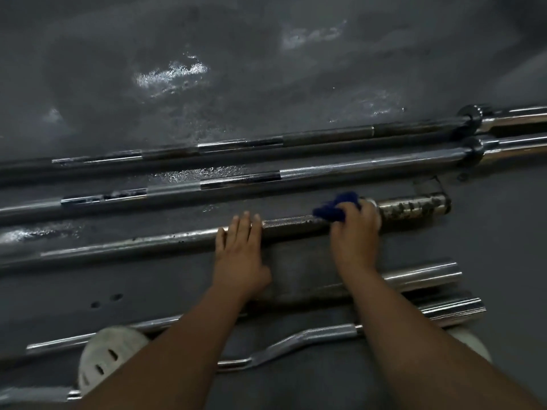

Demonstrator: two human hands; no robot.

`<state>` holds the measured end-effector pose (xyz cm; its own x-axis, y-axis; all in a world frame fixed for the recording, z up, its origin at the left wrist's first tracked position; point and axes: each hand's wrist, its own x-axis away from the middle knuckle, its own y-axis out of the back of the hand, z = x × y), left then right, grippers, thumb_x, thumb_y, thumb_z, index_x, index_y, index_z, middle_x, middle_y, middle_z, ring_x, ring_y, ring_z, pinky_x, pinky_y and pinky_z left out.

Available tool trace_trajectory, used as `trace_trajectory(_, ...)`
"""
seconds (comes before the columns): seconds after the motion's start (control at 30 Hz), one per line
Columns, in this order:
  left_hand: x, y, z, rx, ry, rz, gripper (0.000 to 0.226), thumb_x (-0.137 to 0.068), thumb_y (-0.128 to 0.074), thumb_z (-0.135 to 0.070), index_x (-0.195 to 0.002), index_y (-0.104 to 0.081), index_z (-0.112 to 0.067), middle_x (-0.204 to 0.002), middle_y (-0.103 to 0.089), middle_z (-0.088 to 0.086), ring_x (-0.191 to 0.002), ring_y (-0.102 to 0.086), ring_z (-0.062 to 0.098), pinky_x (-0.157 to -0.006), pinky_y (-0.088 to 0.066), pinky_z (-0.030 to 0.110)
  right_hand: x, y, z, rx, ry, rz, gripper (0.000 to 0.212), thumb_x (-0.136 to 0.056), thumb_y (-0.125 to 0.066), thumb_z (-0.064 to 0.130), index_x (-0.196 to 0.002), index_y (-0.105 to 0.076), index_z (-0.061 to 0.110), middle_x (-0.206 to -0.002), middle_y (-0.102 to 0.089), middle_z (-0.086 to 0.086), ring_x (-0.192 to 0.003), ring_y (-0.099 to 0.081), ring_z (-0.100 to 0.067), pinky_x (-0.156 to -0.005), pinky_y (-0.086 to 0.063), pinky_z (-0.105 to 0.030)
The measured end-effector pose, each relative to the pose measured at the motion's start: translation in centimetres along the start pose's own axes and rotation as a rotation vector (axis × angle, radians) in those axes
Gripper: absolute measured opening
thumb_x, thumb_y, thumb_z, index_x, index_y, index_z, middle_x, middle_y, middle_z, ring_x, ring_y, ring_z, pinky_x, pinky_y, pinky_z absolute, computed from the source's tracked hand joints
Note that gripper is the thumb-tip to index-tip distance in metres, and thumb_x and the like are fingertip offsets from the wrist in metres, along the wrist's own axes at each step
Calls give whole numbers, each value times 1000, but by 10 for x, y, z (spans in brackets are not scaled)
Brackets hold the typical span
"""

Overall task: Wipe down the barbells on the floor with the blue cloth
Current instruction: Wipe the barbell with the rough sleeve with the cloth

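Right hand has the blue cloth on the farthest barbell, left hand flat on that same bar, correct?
No. The head view shows the right hand pressing the blue cloth on the barbell with the spotted end sleeve, not the farthest barbell. The left hand lies flat on that same bar.

forearms (183,335): bare | footwear: white clog (103,358), oval vent holes, rounded toe

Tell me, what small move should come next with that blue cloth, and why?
Probably slide the blue cloth rightward onto the speckled end sleeve of the barbell. The right hand grips the cloth on the barbell right beside that sleeve, which looks spotted with grime, while the left hand rests flat on the barbell, steadying it.
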<state>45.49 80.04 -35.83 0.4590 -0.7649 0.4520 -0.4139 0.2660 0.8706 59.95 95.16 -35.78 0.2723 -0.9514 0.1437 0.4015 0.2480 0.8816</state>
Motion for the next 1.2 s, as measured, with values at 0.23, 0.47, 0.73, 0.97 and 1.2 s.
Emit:
trace_trajectory(0.23,-8,6,2,30,-2,35,101,-78,-62,-37,-158,-2,-20,-167,2,3,-153,5,21,-122,0,47,27,-26,47,10,394,198,38,-81,-57,8,-117,-64,20,-133,-48,-7,-119,-41,-30,-95,-43,-38)
trace_trajectory(0.47,-9,6,2,47,1,22,103,-75,-65,-37,-158,-5,-23,-166,-2,1,-153,2,20,-121,1,46,34,-24,38,-87,-13,83,37,-80,-65,15,-115,-54,21,-132,-37,-14,-104,-54,-37,-90,-47,-39)
trace_trajectory(0.73,-13,9,4,57,-5,30,101,-76,-65,-35,-158,-6,-23,-166,-3,0,-153,2,20,-122,1,47,6,-14,10,-560,-563,-61,39,-83,-63,12,-118,-47,21,-125,-51,-16,-93,-61,-29,-89,-53,-40)
trace_trajectory(0.97,-15,13,6,79,-20,49,100,-77,-65,-35,-158,-6,-24,-166,-3,-2,-152,2,18,-122,2,44,15,-33,50,-1394,-1055,177,41,-85,-57,-9,-123,-49,6,-111,-55,-19,-80,-59,-28,-49,-53,-26)
trace_trajectory(1.2,-17,12,6,127,-11,29,95,-80,-62,-38,-158,-9,-23,-166,-5,-2,-152,1,17,-122,3,44,31,-40,81,-1444,-1171,398,34,-92,-55,-1,-124,-52,8,-115,-58,-22,-84,-60,-30,-43,-52,-22)
